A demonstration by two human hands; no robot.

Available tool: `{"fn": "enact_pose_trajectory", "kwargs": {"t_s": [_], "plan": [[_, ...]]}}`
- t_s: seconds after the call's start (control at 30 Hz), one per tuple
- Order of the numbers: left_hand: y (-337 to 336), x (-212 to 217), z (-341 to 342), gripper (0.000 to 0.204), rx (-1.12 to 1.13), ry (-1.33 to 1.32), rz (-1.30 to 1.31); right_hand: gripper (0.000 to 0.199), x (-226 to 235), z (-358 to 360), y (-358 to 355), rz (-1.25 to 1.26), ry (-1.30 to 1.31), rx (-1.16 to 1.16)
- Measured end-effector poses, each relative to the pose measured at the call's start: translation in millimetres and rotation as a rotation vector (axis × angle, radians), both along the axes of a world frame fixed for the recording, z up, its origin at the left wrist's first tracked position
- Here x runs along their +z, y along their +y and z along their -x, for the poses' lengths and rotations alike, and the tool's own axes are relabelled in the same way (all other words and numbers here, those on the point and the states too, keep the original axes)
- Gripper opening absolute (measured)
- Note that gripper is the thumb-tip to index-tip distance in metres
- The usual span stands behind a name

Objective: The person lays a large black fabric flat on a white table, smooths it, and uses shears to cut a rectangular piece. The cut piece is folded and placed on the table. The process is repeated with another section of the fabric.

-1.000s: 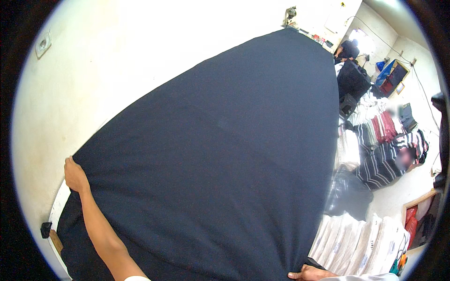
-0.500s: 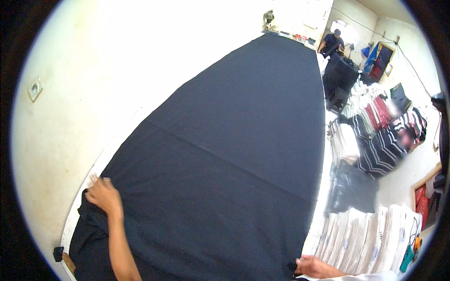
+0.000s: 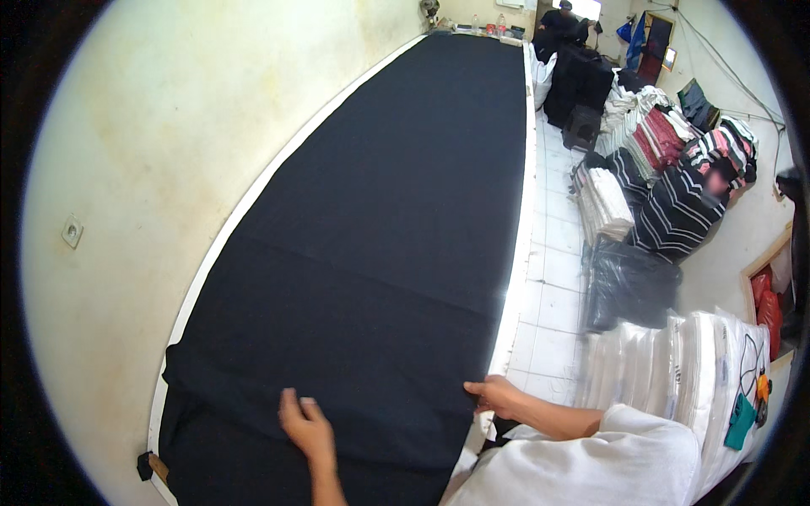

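A long sheet of black fabric point(image 3: 388, 202) lies spread along a white-edged table point(image 3: 512, 312). Faint creases cross its middle, and looser folds gather at the near end. Above the near part of the cloth, my left hand point(image 3: 308, 428) is a little blurred, its fingers apart and holding nothing. At the right edge, my right hand point(image 3: 499, 396) is closed on the border of the fabric, with the thumb side on top and the other fingertips partly hidden.
A wall with a socket point(image 3: 72, 231) runs along the left. On the right, tiled floor point(image 3: 548, 278) borders plastic-wrapped white stacks point(image 3: 650, 367), a dark plastic-covered bundle point(image 3: 629, 282) and piles of folded textiles point(image 3: 658, 139). Another person point(image 3: 561, 25) is at the far end.
My left hand has left the cloth's left edge and moved right, over the fabric. My right hand has moved farther up the right edge. The view has shifted, showing more floor.
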State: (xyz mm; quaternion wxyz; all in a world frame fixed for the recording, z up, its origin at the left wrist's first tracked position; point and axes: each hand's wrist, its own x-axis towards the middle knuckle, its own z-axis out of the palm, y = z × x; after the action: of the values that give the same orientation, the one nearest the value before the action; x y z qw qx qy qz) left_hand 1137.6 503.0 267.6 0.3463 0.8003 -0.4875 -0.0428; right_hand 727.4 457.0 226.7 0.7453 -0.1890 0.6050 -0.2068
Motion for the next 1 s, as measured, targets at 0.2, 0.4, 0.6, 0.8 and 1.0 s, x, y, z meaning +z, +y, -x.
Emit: {"fn": "enact_pose_trajectory", "kwargs": {"t_s": [0.2,0.4,0.6,0.8,1.0], "plan": [[78,4,259,0.073,-0.594,-0.287,0.071,0.052,31,2,-16,0.072,-0.056,0.061],[62,13,269,0.032,-0.062,-0.473,0.224,0.039,47,48,-123,-0.048,-0.163,0.241],[99,46,278,0.024,-0.073,-0.812,0.025,0.027,38,127,-321,0.442,-0.094,-0.152],[109,24,285,0.036,-0.035,-0.797,-0.191,0.027,12,157,-324,0.38,-0.019,0.113],[118,-17,307,0.032,0.187,-0.751,-0.282,0.028,-23,198,-402,0.518,0.12,0.115]]}}
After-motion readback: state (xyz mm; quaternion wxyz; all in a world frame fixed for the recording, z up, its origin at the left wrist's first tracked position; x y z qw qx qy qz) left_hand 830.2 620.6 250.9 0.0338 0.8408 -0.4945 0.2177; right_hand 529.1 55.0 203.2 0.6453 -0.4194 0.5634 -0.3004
